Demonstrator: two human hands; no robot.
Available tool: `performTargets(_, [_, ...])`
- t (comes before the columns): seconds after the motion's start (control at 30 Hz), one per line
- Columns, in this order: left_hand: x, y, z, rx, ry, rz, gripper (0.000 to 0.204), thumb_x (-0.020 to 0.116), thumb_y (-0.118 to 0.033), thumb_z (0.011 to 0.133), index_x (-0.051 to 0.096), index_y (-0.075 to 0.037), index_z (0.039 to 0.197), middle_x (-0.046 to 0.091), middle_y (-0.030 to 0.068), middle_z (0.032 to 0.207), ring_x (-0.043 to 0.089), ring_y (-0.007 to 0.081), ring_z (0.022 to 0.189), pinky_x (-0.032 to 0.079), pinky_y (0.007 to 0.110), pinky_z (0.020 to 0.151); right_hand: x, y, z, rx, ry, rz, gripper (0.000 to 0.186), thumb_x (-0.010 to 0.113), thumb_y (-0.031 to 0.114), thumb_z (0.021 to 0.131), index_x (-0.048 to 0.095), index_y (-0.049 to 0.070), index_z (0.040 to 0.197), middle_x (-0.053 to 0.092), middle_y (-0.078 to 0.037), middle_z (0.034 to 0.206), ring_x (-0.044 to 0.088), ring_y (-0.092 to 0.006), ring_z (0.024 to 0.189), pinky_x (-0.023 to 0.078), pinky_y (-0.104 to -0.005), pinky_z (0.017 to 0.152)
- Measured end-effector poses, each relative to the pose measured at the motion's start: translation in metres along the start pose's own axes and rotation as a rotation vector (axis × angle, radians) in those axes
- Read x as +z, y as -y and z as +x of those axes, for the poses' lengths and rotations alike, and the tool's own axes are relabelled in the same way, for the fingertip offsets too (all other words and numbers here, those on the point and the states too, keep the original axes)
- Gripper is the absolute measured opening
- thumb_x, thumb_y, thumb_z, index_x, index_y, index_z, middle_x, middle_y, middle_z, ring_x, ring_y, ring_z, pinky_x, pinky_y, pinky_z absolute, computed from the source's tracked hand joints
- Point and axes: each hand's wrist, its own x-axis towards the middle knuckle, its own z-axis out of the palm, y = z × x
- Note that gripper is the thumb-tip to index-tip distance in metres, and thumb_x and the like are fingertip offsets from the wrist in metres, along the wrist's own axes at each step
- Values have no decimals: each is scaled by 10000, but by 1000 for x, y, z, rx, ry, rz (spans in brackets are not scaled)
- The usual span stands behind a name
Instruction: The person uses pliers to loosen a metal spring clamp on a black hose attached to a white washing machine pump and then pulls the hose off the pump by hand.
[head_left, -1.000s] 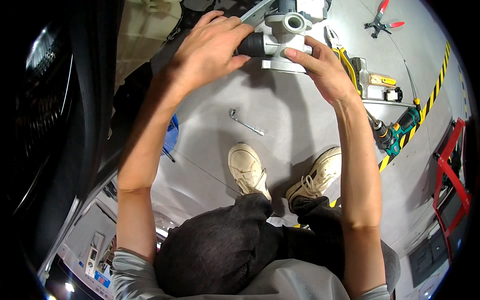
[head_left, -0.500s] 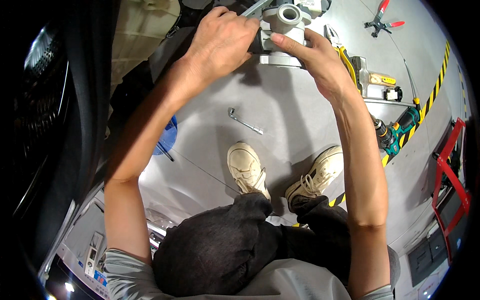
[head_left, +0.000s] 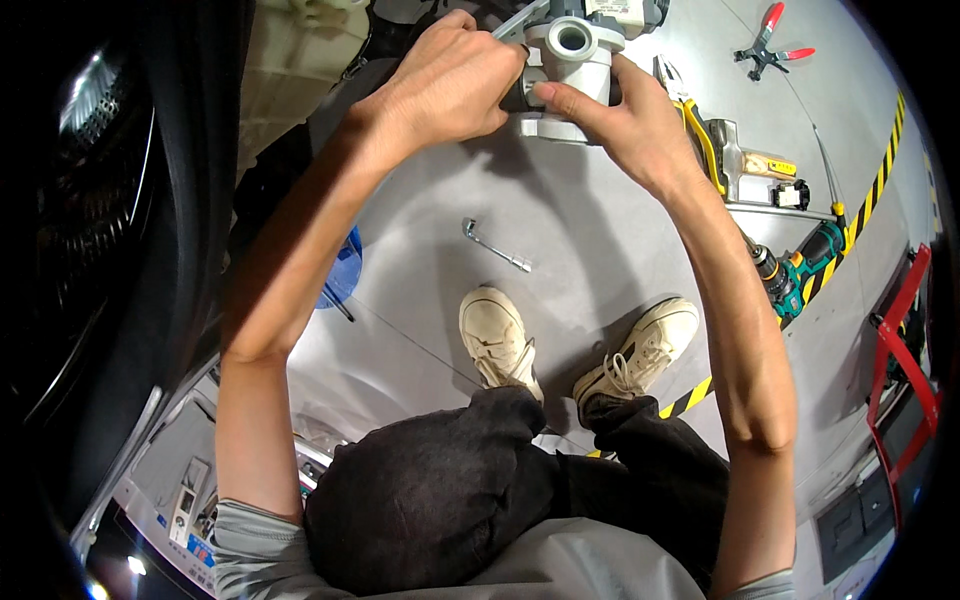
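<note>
At the top middle, my right hand (head_left: 640,125) grips a light grey plastic pump housing (head_left: 580,70) from its right side. Its thumb presses across the front, while the other fingers are behind. The housing has a round open port facing up and a flat flange at its lower end. My left hand (head_left: 455,80) is closed against the housing's left side, around a dark part there. Its fingertips are mostly hidden. A flat grey bar (head_left: 522,18) slants up behind the left knuckles; I cannot tell whether the hand holds it.
A socket wrench (head_left: 495,247) lies on the floor before my shoes. To the right are pliers (head_left: 700,130), a hammer (head_left: 735,160), a cordless drill (head_left: 800,270) and red-handled pliers (head_left: 770,45). A blue disc-like object (head_left: 345,272) is under my left forearm. A dark machine (head_left: 110,250) fills the left side.
The whole view has shifted slightly. My left hand has turned a little over the housing's dark side part, and less of that part shows. Both hands stay on the housing.
</note>
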Motion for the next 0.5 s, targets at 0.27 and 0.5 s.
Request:
performTargets(0.27, [6,12,1,-2,-2,-50,272,763,-111,615,662,20,831,645,191,734,613,376,781,460,414,861,-6,5,6,-99,10,-168,675,719,581,806,624,-38,1058,679,-95,763,634,-159,689,502,-311,646])
performTargets(0.5, [2,13,10,-54,91,-258,326,750,-69,592,653,38,884,653,224,812,642,402,786,521,433,759,-13,18,3,-86,56,-180,672,709,593,809,623,-27,1055,673,-108,740,635,-175,650,485,-325,611])
